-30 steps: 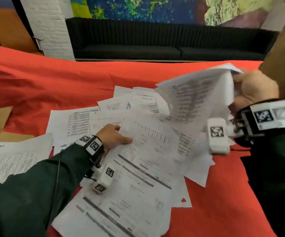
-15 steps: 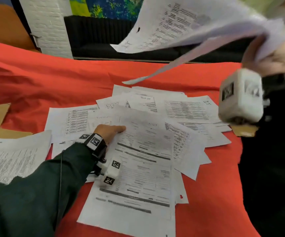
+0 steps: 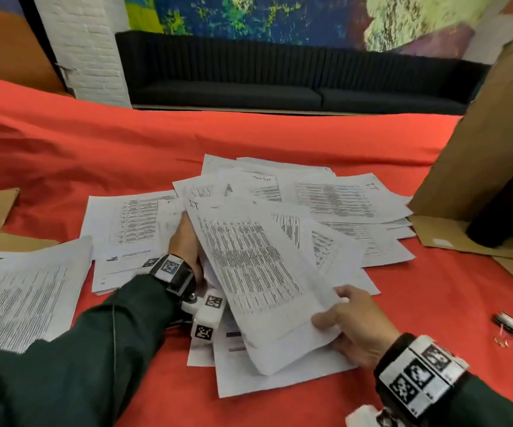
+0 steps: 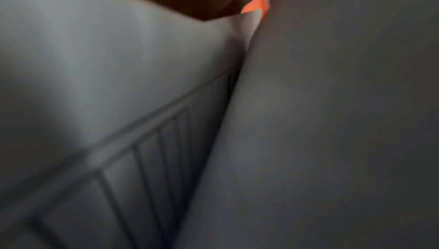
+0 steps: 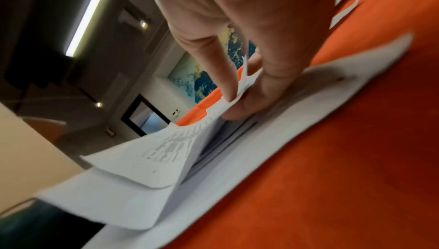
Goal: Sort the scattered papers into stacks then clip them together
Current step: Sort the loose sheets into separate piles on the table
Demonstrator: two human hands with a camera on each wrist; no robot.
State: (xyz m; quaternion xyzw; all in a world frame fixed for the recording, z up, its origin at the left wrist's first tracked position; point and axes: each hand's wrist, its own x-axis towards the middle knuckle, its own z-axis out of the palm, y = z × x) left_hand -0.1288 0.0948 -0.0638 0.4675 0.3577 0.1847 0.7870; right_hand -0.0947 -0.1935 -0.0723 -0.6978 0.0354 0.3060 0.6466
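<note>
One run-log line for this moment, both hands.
phase: sorting | right hand: pinches sheaf of papers by near corner | left hand: under sheaf, grip hidden | clips: untouched on red cloth

Bare red cloth [image 3: 249, 137] lies open beyond the scattered papers [image 3: 335, 198]; a cardboard box [image 3: 480, 149] blocks the right.

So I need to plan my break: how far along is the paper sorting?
Early on. Done: one stack marked "JT" sits apart at the left. In hand: the right hand pinches a few sheets by a corner over the pile, while the left hand reaches under them. Left: most papers are still scattered, and the clips lie unused on the cloth.
</note>
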